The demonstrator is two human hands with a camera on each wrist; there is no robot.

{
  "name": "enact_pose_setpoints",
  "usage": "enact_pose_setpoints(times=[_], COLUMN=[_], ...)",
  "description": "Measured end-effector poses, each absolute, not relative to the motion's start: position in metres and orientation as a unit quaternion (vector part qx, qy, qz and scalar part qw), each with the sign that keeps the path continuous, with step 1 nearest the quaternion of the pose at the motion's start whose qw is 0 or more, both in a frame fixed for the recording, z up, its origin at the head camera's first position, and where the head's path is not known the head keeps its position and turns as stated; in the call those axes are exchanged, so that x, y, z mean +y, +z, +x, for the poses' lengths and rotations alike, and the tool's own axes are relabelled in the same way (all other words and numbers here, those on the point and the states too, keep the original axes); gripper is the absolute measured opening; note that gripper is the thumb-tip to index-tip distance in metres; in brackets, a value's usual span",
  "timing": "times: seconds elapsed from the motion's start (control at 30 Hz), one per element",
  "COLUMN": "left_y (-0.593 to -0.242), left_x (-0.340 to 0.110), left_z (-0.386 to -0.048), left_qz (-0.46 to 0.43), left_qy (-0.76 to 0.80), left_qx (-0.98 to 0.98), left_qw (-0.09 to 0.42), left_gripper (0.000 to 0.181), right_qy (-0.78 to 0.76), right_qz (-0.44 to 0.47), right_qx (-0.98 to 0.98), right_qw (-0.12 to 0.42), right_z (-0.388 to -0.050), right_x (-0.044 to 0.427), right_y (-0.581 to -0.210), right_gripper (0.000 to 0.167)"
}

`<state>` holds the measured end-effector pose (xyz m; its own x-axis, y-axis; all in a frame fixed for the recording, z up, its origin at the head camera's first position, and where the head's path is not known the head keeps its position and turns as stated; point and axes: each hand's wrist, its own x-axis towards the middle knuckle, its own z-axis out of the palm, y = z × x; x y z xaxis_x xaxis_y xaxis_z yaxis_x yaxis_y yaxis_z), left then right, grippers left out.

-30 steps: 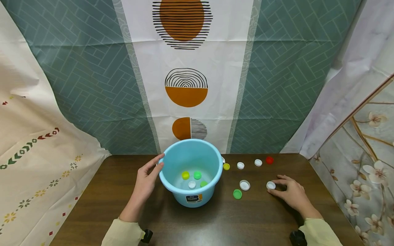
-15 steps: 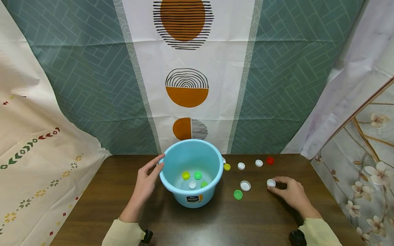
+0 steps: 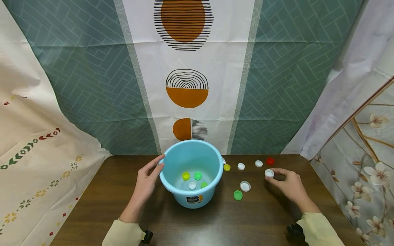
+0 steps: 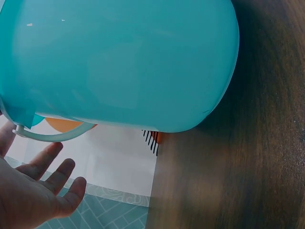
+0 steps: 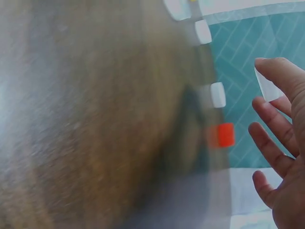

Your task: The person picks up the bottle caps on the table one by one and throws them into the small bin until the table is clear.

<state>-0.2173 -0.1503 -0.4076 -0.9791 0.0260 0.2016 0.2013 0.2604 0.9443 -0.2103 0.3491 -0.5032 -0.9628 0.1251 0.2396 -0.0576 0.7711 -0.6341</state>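
At the right of the table (image 3: 246, 220), a white cap (image 3: 269, 173) is pinched between the thumb and a finger of the right hand (image 3: 289, 186), apparently raised, on the near side of the red cap (image 3: 270, 161). The remaining right fingers are parted and free. At the left, the left hand (image 3: 146, 179) touches the tub (image 3: 191, 149) at its left rim with thumb and forefinger, its other fingers loosely spread; how firmly it steadies the rim cannot be told.

Risks, by judgement: the white cap, pinched only by its edge, may slip or flip if the pressure is uneven; a low sweep leftward could knock the wide cap (image 3: 245, 186) or the green cap (image 3: 237, 195); a push on the single supported side could slide or tilt the tub.

Appearance: the white cap is round, shallow and plain, hollow side up, a low wall enclosing its recessed floor. The tub is upright, glossy and light blue, with a label (image 3: 194, 199) on its near wall and a pale handle (image 4: 52, 138); inside lie four caps (image 3: 186, 176): one yellow, two green, one white.
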Motion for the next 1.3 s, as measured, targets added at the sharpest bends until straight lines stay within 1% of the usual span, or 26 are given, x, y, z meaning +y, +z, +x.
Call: enact_pose_setpoints(times=[0.33, 0.63, 0.9, 1.3], left_y=[-0.407, -0.409, -0.404, -0.408], left_x=[-0.150, -0.151, -0.149, -0.151], left_z=[-0.215, -0.215, -0.213, -0.215], left_qz=[-0.073, -0.086, -0.075, -0.082], left_qy=[-0.604, -0.607, -0.607, -0.611], left_qx=[-0.790, -0.787, -0.788, -0.784], left_qw=[0.072, 0.077, 0.072, 0.075], left_gripper=[0.037, 0.037, 0.038, 0.037], right_qy=[0.360, 0.364, 0.354, 0.369], right_qz=[-0.013, -0.010, 0.007, 0.010], right_qx=[-0.923, -0.921, -0.922, -0.916], right_qw=[0.132, 0.137, 0.154, 0.153], right_z=[-0.214, -0.221, -0.227, -0.239], right_x=[0.338, 0.331, 0.318, 0.299], right_y=[-0.484, -0.476, -0.460, -0.440], right_gripper=[0.051, 0.054, 0.047, 0.047])
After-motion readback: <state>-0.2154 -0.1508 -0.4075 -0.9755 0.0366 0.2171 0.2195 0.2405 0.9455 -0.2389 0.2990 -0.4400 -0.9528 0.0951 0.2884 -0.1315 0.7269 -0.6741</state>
